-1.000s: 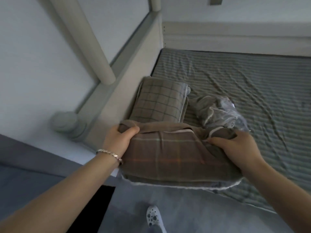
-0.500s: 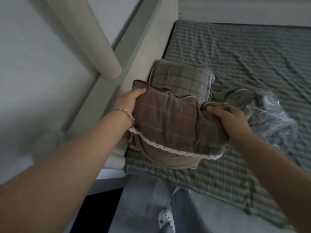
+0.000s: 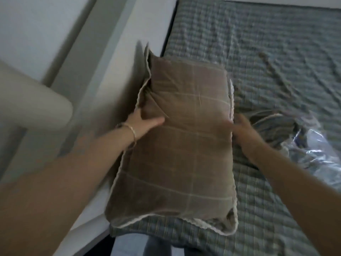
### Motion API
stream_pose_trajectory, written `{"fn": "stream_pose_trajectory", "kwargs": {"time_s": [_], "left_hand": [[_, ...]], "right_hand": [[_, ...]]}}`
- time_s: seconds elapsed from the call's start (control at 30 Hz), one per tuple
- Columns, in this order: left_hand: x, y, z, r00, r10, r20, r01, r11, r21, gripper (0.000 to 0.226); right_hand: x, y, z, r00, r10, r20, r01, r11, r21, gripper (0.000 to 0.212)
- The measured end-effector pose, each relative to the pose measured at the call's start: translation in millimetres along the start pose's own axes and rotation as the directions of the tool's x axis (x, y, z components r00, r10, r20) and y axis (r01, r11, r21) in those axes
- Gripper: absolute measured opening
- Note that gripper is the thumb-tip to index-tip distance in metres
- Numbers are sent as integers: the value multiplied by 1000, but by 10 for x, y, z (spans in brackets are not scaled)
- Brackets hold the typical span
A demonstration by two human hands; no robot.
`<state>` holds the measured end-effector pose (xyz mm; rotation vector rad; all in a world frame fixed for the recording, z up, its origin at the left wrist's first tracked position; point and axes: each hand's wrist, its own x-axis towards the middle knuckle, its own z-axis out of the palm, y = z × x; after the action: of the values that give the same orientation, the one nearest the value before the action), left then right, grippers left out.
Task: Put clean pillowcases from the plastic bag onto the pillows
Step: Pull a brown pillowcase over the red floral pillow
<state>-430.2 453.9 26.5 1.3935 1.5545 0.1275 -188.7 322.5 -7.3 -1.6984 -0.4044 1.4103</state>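
The brown checked pillow (image 3: 180, 145), in its case with white trim, is at the left side of the bed; the left hand (image 3: 143, 123) grips its left edge with the thumb on top. The right hand (image 3: 243, 132) is at the right edge, too blurred to tell its grip. Just to the right, the clear plastic bag (image 3: 317, 150) holds grey cloth (image 3: 273, 124) on the checked sheet (image 3: 267, 52), beside the white bed frame (image 3: 114, 71) and the wall (image 3: 36, 24).

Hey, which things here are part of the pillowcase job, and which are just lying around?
Part of the job: brown pillow, gripped by the left hand, right hand blurred at its other edge; plastic bag; striped cloth beside it, probably a pillowcase.
Just lying about: checked bedsheet; white bed frame; cream post.
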Motion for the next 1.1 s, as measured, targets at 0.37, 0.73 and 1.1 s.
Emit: {"fn": "stream_pose_trajectory", "kwargs": {"time_s": [0.37,0.73,1.1], "left_hand": [[-402,-509,259,950,-313,9,307,926,-222,77],[16,-105,-449,985,124,-124,-33,827,561,32],[475,-162,-66,966,46,-255,5,980,197,62]], "right_hand": [[-358,406,235,865,454,-214,-465,885,-1,86],[-539,-181,667,919,-1,-395,-163,910,-381,51],[-271,527,513,903,286,-319,-292,956,30,87]]}}
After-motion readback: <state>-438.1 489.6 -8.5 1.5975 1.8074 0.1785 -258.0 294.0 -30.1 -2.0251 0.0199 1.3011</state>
